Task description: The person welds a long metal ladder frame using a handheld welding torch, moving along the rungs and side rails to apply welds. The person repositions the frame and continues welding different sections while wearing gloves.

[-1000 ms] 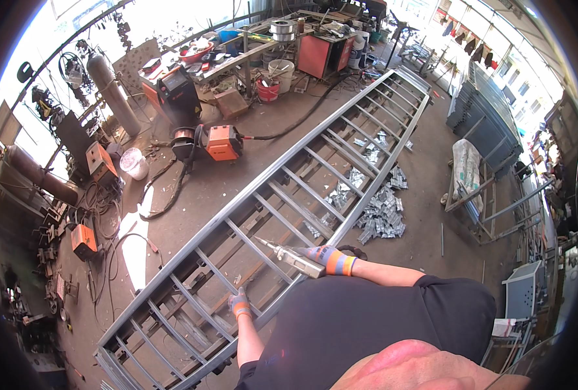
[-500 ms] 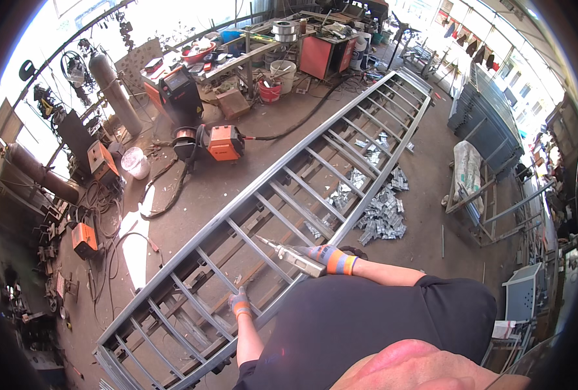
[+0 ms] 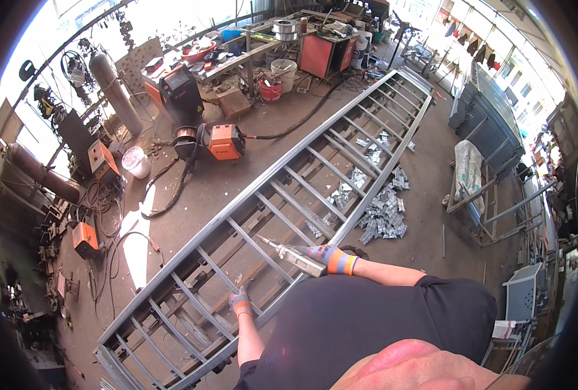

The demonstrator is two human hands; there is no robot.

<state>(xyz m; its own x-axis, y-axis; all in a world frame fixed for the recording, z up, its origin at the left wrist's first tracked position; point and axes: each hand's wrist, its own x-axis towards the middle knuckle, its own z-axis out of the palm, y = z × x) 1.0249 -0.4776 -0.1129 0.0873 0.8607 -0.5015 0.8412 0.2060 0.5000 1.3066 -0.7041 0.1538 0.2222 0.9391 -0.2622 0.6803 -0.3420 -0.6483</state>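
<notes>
A long grey metal frame with crosswise rungs, like a ladder (image 3: 245, 212), runs diagonally from the lower left to the far right in front of me. My left hand (image 3: 239, 303), in a grey and orange glove, is closed around one of its near rungs; part of the fingers is hidden. My right hand (image 3: 331, 257), gloved alike, grips a handheld welding gun (image 3: 300, 261) with a silver body. The gun's thin nozzle points left, above the frame's opening between two rungs. From this height I cannot tell whether the tip touches metal.
Small silver metal pieces (image 3: 383, 216) lie heaped on the floor beyond the frame's right rail. An orange wire feeder (image 3: 226, 142) with a black cable stands to the left, near a white bucket (image 3: 135, 162). A cluttered workbench (image 3: 237, 60) and stacked grey panels (image 3: 484, 110) stand farther off.
</notes>
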